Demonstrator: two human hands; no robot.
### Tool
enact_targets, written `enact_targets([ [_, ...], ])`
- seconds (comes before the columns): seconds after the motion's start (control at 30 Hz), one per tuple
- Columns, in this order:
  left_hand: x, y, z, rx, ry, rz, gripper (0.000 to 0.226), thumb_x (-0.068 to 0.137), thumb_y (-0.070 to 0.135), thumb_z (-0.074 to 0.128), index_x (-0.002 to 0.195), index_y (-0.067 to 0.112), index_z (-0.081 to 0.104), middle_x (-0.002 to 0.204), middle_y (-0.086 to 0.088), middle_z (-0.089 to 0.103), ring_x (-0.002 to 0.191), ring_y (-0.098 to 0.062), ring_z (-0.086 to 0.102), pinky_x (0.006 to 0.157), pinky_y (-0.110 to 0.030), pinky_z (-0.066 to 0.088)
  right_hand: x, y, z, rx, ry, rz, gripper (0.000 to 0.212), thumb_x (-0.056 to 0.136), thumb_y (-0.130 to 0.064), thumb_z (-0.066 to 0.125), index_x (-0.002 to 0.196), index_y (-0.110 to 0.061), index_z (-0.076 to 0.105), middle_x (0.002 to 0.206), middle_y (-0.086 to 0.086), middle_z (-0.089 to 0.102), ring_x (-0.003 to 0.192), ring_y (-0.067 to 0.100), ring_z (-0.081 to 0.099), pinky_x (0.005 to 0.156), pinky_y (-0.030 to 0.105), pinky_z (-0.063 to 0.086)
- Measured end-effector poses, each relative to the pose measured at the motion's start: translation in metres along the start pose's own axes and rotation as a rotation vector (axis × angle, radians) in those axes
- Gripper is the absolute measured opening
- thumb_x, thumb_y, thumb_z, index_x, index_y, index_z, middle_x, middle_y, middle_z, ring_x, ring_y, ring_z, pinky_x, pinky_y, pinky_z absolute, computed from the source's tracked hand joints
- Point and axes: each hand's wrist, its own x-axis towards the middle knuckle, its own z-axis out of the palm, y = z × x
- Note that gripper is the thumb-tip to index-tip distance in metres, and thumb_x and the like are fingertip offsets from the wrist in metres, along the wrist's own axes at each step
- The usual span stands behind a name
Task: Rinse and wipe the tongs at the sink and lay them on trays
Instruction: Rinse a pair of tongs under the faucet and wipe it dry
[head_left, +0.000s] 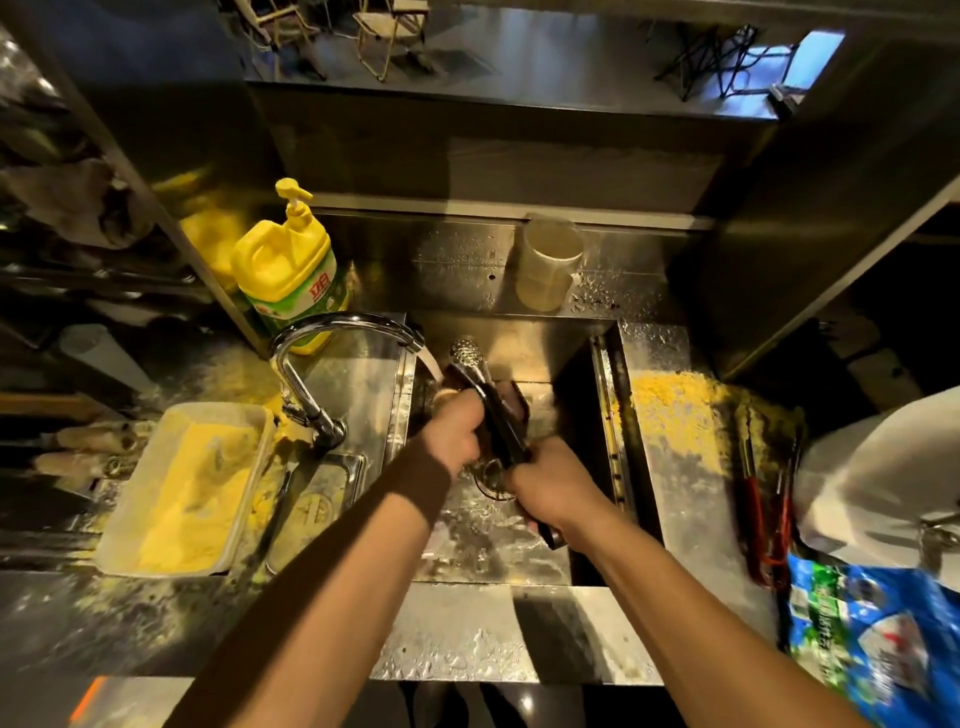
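Steel counter wet, yellow crumbs beside sink.

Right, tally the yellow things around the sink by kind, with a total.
Yellow soap bottle: 1
Tub of yellow crumbs: 1
Spilled yellow crumb patch on the right counter: 1
Total: 3
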Motion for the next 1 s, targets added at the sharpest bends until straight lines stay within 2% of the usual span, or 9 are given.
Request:
enact_targets([
  [0.13,0.015,0.019,-0.012,0.033,0.146,0.039,0.042,0.105,0.016,0.024,0.129,0.003,0.057,0.113,-0.018,0.069,0.089,-0.030,0.069,0.088,-0.051,0.057,-0.008,0.005,0.005,-0.036,-0.050,0.017,0.014,0.086,-0.007,0.055,0.098,-0.002,0.061,0.065,0.005,0.054,0.044,0.013,0.051,0.043,0.027,0.041],
  [0.27,0.019,0.008,0.000,0.137,0.194,0.058,0.038,0.103,0.011,0.043,0.140,0.007,0.050,0.129,-0.019,0.063,0.109,-0.034,0.065,0.093,-0.046,0.054,-0.019,0.014,-0.018,-0.063,-0.033,0.030,0.014,0.084,-0.001,0.053,0.092,-0.010,0.059,0.060,0.005,0.056,0.037,0.011,0.049,0.041,0.027,0.039],
  [0.33,0.027,0.012,-0.004,0.259,0.362,0.187,0.040,0.098,0.015,0.057,0.136,0.007,0.049,0.133,-0.018,0.060,0.117,-0.034,0.062,0.095,-0.042,0.054,-0.029,0.024,-0.032,-0.064,-0.044,0.077,0.013,0.083,0.002,0.051,0.091,-0.005,0.059,0.053,0.006,0.055,0.033,0.014,0.046,0.039,0.026,0.038],
  [0.4,0.033,0.014,-0.014,0.169,0.489,0.244,0.040,0.095,0.015,0.060,0.133,0.007,0.048,0.131,-0.016,0.061,0.117,-0.032,0.062,0.098,-0.043,0.052,-0.039,0.032,-0.047,0.032,-0.037,0.128,0.011,0.083,0.004,0.053,0.085,-0.006,0.057,0.045,0.004,0.052,0.030,0.015,0.044,0.036,0.024,0.036],
  [0.47,0.034,0.006,-0.022,0.115,0.496,0.240,0.040,0.094,0.015,0.061,0.131,0.008,0.049,0.132,-0.016,0.061,0.117,-0.033,0.062,0.100,-0.047,0.051,-0.043,0.034,-0.058,0.177,-0.021,0.178,0.009,0.084,0.005,0.055,0.084,-0.004,0.056,0.043,0.005,0.049,0.032,0.017,0.041,0.034,0.022,0.033],
  [0.67,0.021,-0.039,-0.027,0.022,0.271,0.174,0.031,0.096,0.014,0.062,0.125,0.003,0.056,0.110,-0.018,0.068,0.088,-0.030,0.066,0.076,-0.042,0.055,-0.044,0.034,-0.070,0.415,0.001,0.220,0.008,0.085,0.004,0.052,0.087,0.003,0.059,0.070,0.021,0.051,0.042,0.020,0.041,0.033,0.023,0.033],
  [0.77,0.006,-0.050,-0.021,0.083,0.161,0.118,0.021,0.097,0.015,0.060,0.117,0.007,0.057,0.100,-0.013,0.069,0.078,-0.027,0.068,0.064,-0.036,0.056,-0.048,0.038,-0.079,0.160,0.124,0.141,0.007,0.087,-0.008,0.057,0.090,-0.004,0.062,0.060,0.011,0.060,0.042,0.020,0.053,0.039,0.024,0.041],
  [0.87,-0.012,-0.058,-0.007,0.185,0.127,0.152,0.006,0.095,0.015,0.063,0.097,0.011,0.060,0.102,-0.016,0.070,0.085,-0.029,0.069,0.077,-0.045,0.059,-0.049,0.048,-0.089,-0.444,0.308,-0.007,0.039,0.088,-0.025,0.059,0.127,-0.019,0.057,0.101,0.012,0.071,0.089,0.031,0.069,0.072,0.035,0.055],
  [1.0,-0.044,-0.066,0.026,0.293,-0.054,0.165,0.008,0.094,0.013,0.063,0.090,0.019,0.060,0.072,-0.009,0.073,0.059,-0.025,0.071,0.057,-0.043,0.061,-0.063,0.058,-0.106,-0.625,0.465,-0.079,0.062,0.086,-0.029,0.058,0.144,-0.022,0.039,0.119,0.017,0.062,0.106,0.038,0.063,0.082,0.042,0.052],
])
